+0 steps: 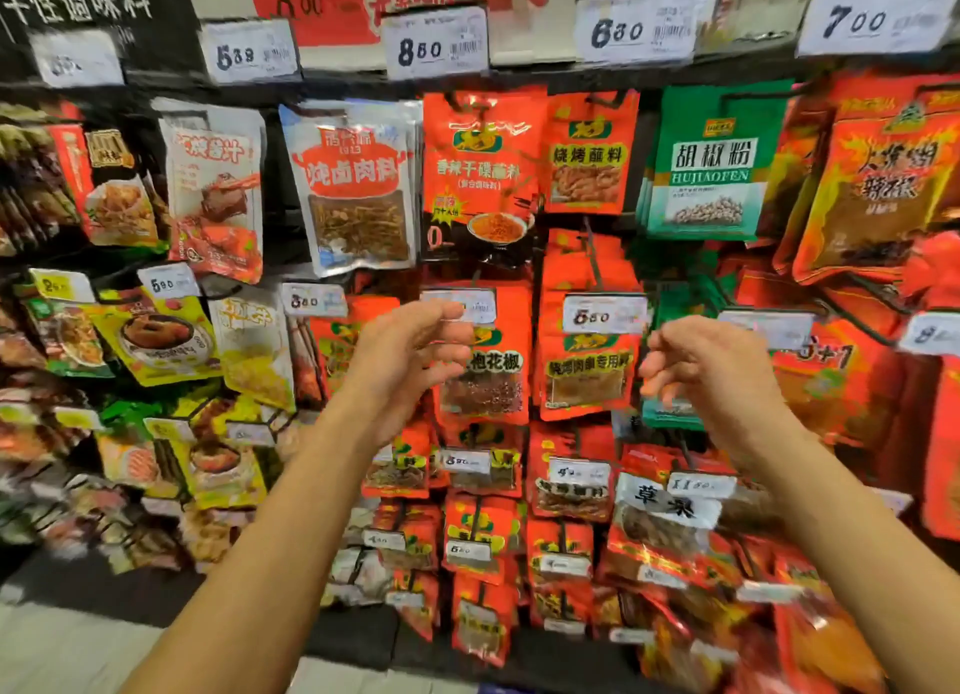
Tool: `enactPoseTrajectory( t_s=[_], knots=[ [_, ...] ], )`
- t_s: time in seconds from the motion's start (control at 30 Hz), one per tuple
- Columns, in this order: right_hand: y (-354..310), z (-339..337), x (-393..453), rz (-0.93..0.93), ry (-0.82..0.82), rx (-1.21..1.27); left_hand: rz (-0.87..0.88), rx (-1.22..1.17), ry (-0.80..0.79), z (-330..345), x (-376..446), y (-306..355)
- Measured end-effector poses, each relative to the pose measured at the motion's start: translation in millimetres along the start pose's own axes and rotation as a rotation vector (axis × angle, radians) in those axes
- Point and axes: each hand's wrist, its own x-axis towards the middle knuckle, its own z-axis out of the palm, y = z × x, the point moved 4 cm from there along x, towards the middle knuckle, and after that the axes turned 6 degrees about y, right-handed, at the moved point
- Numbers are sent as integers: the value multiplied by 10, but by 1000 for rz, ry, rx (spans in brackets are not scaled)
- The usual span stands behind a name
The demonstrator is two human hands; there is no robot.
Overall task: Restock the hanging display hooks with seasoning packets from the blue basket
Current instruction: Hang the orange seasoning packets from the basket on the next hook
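Observation:
Rows of seasoning packets hang on black display hooks across the whole wall. My left hand (410,360) is raised in front of a red peppercorn packet (485,376), fingers loosely curled and holding nothing. My right hand (701,366) hovers to the right of a red barbecue seasoning packet (587,371), fingers bent, nothing visibly held. Between the hands hangs a price tag (602,315) on a hook end. A green pepper powder packet (709,168) hangs above the right hand. The blue basket is out of view.
Price tags (436,43) line the top rail. Clear and white packets (353,184) hang at upper left, yellow ones (156,334) at left. More red packets (483,537) fill the lower hooks. Grey floor (67,652) shows at bottom left.

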Motion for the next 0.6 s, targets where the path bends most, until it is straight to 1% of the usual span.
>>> enactPoseTrajectory(
  t_s=[0.07, 0.13, 0.3, 0.37, 0.43, 0.57, 0.6],
  knots=[
    [452, -322, -117, 113, 20, -5, -83, 21, 64, 36, -166, -398],
    [975, -620, -267, 232, 42, -26, -203, 85, 127, 62, -330, -916],
    [2321, -1162, -766, 575, 102, -139, -654, 185, 151, 142, -832, -2458],
    [2838, -1307, -1000, 716, 133, -174, -795, 260, 168, 136, -1044, -3012],
    [3341, -1431, -1217, 826, 178, -202, -885, 374, 199, 88, -1213, -3517],
    [4404, -1662, -1746, 1013, 293, -252, -1050, 453, 200, 12, -1516, -4560],
    [4754, -1716, -1926, 1064, 314, -271, -1081, 462, 190, -38, -1620, -4884]
  ],
)
